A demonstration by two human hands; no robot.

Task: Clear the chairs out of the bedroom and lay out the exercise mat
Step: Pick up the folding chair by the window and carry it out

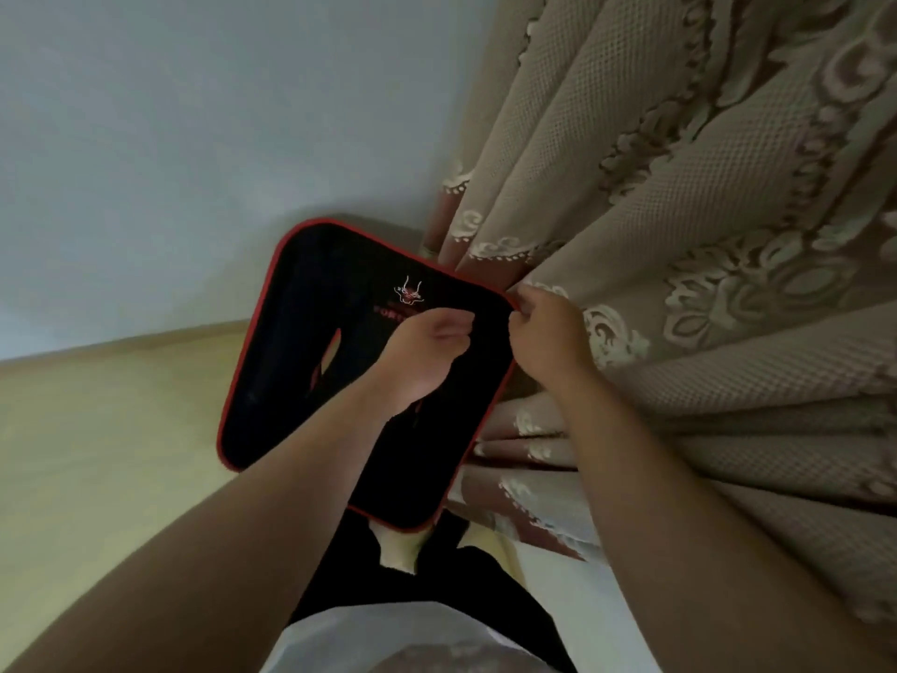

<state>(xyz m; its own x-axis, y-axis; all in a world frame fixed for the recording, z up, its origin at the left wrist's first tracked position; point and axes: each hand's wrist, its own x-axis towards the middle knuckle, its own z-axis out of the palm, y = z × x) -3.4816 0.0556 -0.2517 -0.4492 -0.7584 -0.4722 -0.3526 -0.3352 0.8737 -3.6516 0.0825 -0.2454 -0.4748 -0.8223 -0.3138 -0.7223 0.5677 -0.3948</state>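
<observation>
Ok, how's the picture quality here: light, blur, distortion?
Head view: dim, flat light, no glare; wide-angle stretch swells the forearms at the bottom; whole frame soft, so red lettering on the black mat is illegible, partly behind the left hand; curtain weave readable; right hand smeared.

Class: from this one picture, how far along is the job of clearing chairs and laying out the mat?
Done: nothing shown. In hand: left hand and right hand grip a black red-trimmed panel, seemingly a chair back, beside the curtain. Left: moving it out; no laid mat shows on the floor.
</observation>
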